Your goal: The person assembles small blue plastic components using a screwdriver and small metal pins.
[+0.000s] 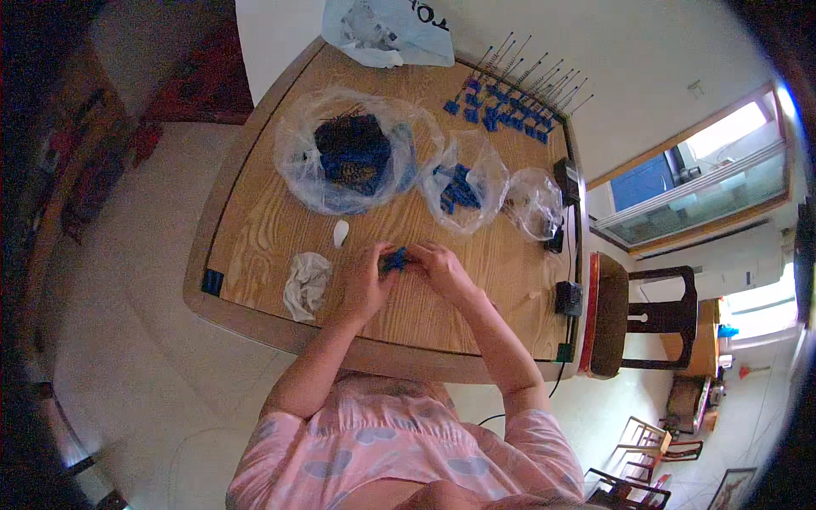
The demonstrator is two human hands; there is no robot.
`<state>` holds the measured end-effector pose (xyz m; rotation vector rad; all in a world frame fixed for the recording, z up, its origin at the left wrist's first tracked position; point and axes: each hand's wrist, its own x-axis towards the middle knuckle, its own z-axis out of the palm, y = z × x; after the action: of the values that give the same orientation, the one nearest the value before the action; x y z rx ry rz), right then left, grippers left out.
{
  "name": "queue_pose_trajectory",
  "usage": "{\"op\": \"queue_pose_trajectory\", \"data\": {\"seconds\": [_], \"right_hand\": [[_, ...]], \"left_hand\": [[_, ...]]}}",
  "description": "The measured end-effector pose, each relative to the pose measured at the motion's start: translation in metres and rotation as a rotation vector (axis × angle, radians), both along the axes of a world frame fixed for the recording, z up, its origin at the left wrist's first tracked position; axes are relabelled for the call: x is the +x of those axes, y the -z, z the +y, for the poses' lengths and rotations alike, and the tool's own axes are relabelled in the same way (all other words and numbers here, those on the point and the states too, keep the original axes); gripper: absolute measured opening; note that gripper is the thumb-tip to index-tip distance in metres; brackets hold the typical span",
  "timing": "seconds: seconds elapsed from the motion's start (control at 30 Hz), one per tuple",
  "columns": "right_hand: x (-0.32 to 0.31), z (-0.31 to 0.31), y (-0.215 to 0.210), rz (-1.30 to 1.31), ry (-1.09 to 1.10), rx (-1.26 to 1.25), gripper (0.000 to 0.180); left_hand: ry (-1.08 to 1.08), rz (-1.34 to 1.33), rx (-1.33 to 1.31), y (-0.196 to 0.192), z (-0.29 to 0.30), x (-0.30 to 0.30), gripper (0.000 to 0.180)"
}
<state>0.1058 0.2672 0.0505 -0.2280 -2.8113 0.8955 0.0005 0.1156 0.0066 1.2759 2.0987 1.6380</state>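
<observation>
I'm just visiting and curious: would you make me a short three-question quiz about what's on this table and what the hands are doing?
1. True or false: both hands, the left hand and the right hand, meet on one small blue part.
2. What lies nearest the left hand on the wooden table? A) a crumpled white cloth B) a red mug C) a pair of scissors
3. Fill in: the finished blue pieces with thin springs lie in a row at the table's ____ edge.

Key: 1 true; 2 A; 3 far.
</observation>
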Motion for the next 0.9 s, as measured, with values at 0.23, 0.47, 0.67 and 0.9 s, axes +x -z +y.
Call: {"op": "queue_pose_trajectory", "data": {"seconds": [0.23,0.47,0.67,0.9], "right_hand": [[-0.002,0.000,0.004,0.040,-0.023,-0.002,0.018],[-0.005,-0.007,-0.002,0.044,-0.024,0.031,0.020],[-0.002,-0.009,0.008,0.021,0.038,0.078,0.023],[0.001,-0.017,-0.002,-0.036,0.069,0.058,0.024]], "left_hand": [[-0.019,-0.003,-0.015,0.009,0.002,0.001,0.050],[-0.040,0.106,0.020,0.002,0.001,0.001,0.045],[-0.044,0.077,0.006,-0.007,0.001,0.001,0.044],[-0.019,0.043,-0.068,-0.016,-0.005,0.004,0.042]]}}
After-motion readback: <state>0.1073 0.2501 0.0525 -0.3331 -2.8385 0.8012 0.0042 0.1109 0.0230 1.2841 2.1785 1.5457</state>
